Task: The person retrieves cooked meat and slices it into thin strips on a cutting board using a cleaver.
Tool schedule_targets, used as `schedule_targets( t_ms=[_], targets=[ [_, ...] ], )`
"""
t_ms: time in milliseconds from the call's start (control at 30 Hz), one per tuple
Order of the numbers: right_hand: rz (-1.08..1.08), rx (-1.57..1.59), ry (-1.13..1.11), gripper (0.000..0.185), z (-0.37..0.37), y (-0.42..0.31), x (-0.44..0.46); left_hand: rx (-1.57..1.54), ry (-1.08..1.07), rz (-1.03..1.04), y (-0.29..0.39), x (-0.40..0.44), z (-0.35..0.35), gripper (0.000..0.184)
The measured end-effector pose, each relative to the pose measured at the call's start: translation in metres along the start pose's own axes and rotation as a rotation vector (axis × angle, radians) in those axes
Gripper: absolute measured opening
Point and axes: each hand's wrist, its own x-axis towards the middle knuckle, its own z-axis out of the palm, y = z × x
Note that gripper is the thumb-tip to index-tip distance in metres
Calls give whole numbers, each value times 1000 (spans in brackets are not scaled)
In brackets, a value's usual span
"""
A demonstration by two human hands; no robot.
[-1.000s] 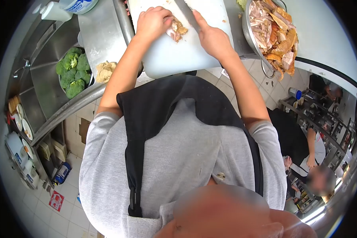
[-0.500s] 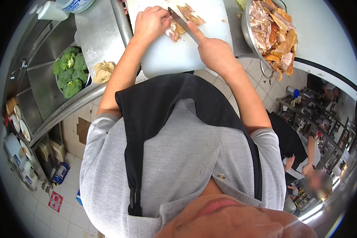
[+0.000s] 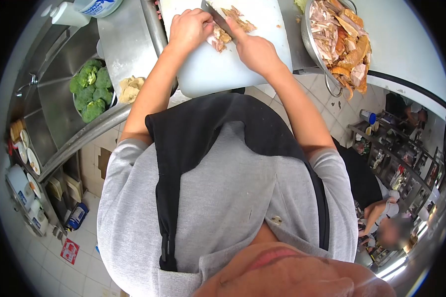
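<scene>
My left hand point(image 3: 189, 29) is closed on a chunk of cooked meat point(image 3: 219, 39) lying on the white cutting board point(image 3: 223, 69). In my right hand point(image 3: 255, 49) is a knife point(image 3: 218, 19), its blade slanting up to the left between the held chunk and a pile of cut meat point(image 3: 239, 19). The blade touches or is very near the held chunk; which of the two I cannot tell. My right index finger stretches along the blade, and the knife's handle is hidden in my palm.
A metal bowl point(image 3: 312, 44) heaped with meat pieces stands right of the board. At left, broccoli point(image 3: 90, 89) sits in a container in the sink point(image 3: 52, 99), near a yellowish lump point(image 3: 131, 89) on the steel counter point(image 3: 126, 44). Another person point(image 3: 357, 173) is at lower right.
The knife and my right hand came left over the board, and the blade now lies farther up and left. The cut pile came into view after the first frame. My left hand stays on the chunk.
</scene>
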Motion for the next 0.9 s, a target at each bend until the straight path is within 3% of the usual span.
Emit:
schedule_targets(
  t_ms=[167, 267, 333, 667, 733, 900],
  targets=[
    [81, -7, 34, 71, -30, 4, -12, -72, 61, 7, -8, -8, 0, 17],
    [124, -80, -108, 76, -47, -8, -26, -32, 84, -16, -3, -16, -2, 19],
    [18, -69, -86, 73, -41, -12, -30, -25, 62, -30, -1, -17, -5, 19],
    [23, -116, -199, 77, -33, -17, -23, 19, 40, 50, -5, -13, -5, 18],
    [-50, -40, -71, 78, -21, -12, -13, 29, 35, 50, -3, -13, -6, 18],
    [-12, -34, -109, 77, -23, -9, -32, 8, 54, 38, -2, -15, -4, 17]
  ],
)
